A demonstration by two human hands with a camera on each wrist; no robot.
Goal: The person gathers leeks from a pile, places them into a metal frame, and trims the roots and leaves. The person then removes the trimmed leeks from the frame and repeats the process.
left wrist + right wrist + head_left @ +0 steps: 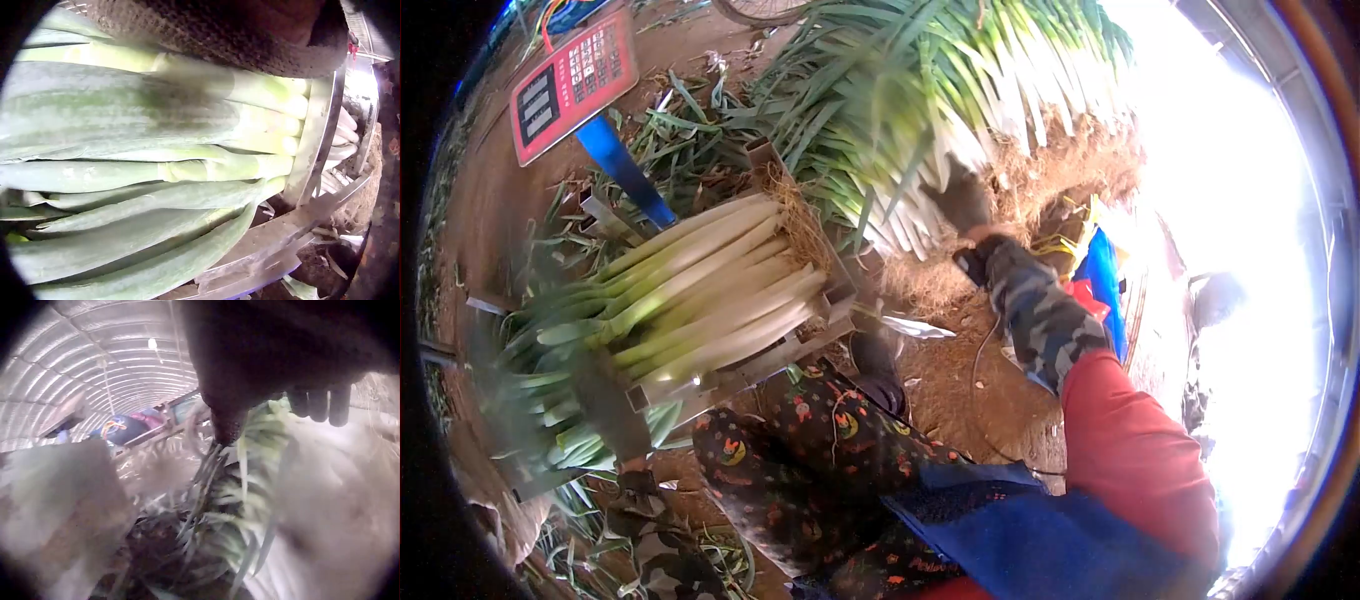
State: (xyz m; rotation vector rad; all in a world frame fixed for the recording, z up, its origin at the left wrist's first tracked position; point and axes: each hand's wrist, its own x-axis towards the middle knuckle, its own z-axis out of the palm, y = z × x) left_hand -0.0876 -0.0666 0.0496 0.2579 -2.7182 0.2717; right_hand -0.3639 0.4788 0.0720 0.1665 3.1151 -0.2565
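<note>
My gloved left hand lies long and flat over the green parts of a bundle of long green onions. In the left wrist view its dark knit glove crosses the top, above the leaves. The bundle rests in a metal cradle, roots toward the right. My gloved right hand reaches to the front edge of a big heap of green onions, at the white stalks. In the right wrist view its thumb and fingertips stand apart, pointing down over the onions.
A red scale display on a blue post rises behind the cradle. Loose leaves litter the dirt floor. Blue and yellow bags sit right of the heap. A thin cable runs over the ground near my legs.
</note>
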